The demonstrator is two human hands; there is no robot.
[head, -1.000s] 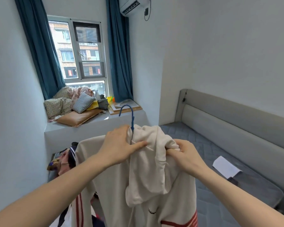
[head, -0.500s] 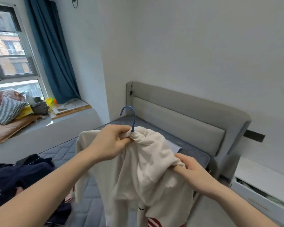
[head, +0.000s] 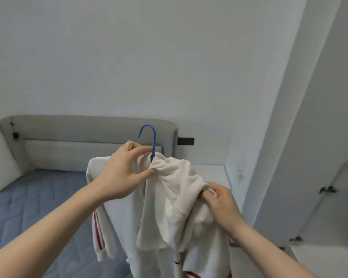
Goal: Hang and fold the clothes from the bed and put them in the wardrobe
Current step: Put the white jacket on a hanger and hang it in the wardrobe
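Hanging on a blue hanger [head: 150,137], a cream hoodie [head: 175,199] with red stripes is pinched at its neck by the left hand [head: 123,173] and gripped at its shoulder by the right hand [head: 223,205].

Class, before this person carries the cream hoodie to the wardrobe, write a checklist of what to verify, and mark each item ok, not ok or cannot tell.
1. Blue hanger hook free above the collar: ok.
2. Left hand grips the cream hoodie at the neck below the hook: ok.
3. Right hand pinches the hood fabric: ok.
4. Both shoulders seated on the hanger: cannot tell, fabric hides it.
5. Hood lying flat: not ok, bunched.
6. Wardrobe door open: cannot tell.
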